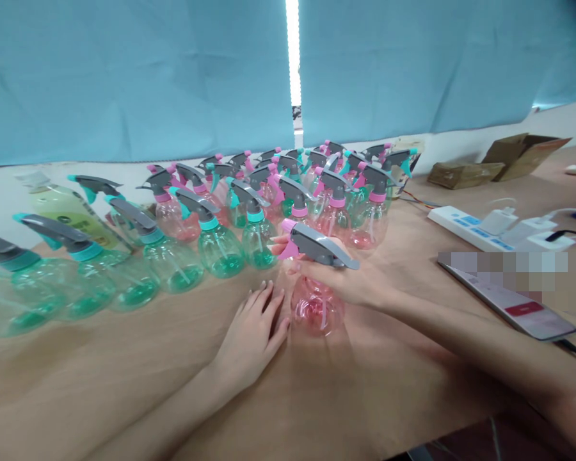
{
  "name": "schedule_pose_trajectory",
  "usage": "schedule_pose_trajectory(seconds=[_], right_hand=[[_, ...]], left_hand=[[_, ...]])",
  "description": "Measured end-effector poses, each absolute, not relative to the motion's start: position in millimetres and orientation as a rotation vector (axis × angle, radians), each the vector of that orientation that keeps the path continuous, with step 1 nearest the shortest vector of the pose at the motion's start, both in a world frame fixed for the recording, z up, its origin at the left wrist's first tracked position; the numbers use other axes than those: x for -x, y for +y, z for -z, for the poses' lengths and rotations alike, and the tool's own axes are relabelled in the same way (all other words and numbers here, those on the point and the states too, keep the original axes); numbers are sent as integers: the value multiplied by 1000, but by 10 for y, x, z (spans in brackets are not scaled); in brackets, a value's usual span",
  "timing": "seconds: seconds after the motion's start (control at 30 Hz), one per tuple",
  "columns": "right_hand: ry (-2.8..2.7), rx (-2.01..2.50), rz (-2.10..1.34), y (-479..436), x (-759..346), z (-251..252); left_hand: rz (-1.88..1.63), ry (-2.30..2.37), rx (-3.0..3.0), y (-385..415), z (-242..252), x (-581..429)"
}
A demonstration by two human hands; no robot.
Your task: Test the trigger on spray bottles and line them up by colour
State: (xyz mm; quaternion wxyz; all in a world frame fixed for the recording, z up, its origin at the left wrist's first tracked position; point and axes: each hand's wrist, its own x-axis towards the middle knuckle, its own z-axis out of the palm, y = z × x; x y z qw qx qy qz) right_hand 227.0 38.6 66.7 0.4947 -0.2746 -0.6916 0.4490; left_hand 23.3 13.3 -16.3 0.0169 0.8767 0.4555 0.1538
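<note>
Pink spray bottle point(315, 308) is located at the front of the group of bottles, near the middle of your work area, and is gripped by your right hand point(340, 278). Confirm that the right fingers point(279, 243) are clamped around the bottle's neck, directly below its grey trigger head point(317, 246). The bottle body extends below your hand; you cannot tell whether its base touches the desk point(125, 384). Your left hand point(252, 339) rests palm down on the desk and holds nothing. Its fingers point(269, 301) are spread apart, with the fingertips just beside the pink spray bottle. To the left of your hands, note the clear green spray bottles point(173, 262) with teal collars, lying in a row, and the bottle of yellow-green liquid point(72, 214) behind them. Directly ahead, the pink and green spray bottles point(331, 211) stand upright and close together. On the right side of the desk are a white power strip point(465, 229), a handheld device point(523, 317) with an attached cable, and cardboard boxes point(523, 157). A blue curtain point(134, 77) hangs behind the desk.
</note>
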Motion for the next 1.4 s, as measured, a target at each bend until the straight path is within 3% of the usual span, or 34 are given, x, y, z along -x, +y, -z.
schedule_pose_trajectory(seconds=[1.13, 1.4], right_hand=[[-1763, 811, -906, 393, -2297, -627], [-1745, 656, -1061, 401, -2288, -665]], left_hand=[[-409, 1439, -2817, 134, 171, -233], [-417, 1424, -2804, 128, 164, -236]])
